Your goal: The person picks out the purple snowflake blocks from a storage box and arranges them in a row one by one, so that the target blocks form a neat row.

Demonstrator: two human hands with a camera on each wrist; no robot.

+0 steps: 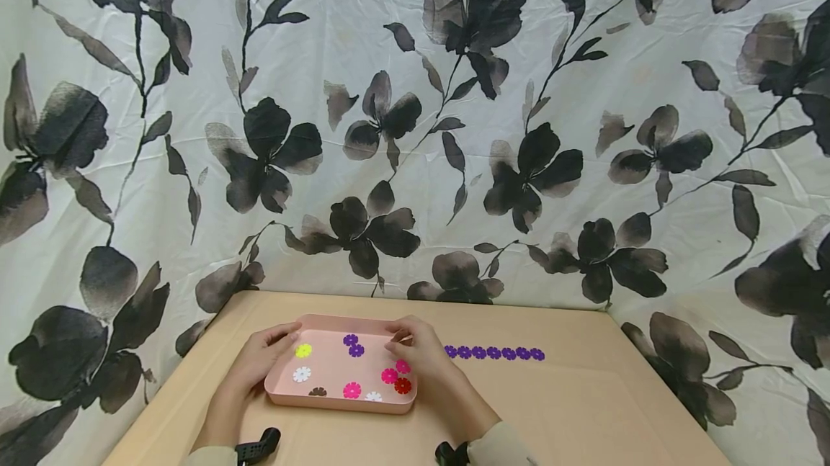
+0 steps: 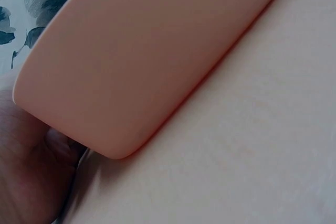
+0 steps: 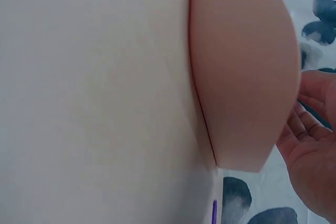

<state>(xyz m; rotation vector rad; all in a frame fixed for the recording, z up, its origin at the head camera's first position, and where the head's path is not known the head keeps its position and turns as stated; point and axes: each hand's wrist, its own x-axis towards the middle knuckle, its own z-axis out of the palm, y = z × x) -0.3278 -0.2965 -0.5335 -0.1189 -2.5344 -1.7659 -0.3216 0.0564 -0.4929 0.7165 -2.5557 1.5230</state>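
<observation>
A shallow pink tray (image 1: 344, 408) sits on the table, holding loose flower-shaped pieces. Among them are two purple flowers (image 1: 354, 347), a yellow flower (image 1: 302, 351), several pink ones (image 1: 351, 390), a red flower (image 1: 403, 385), white ones (image 1: 301, 374) and a brown one (image 1: 318, 392). My left hand (image 1: 256, 359) grips the tray's left side, its fingertips at the rim. Over the far right corner, my right hand (image 1: 421, 345) reaches inward, fingers loosely bent with a gap between thumb and fingers. In the right wrist view, that hand shows beyond the tray's wall (image 3: 241, 77).
Right of the tray, a straight row of purple flowers (image 1: 494, 353) lies on the light wooden table (image 1: 583, 408); its left end runs behind my right hand. A white cloth with dark flowers (image 1: 389, 19) hangs behind the table's far edge.
</observation>
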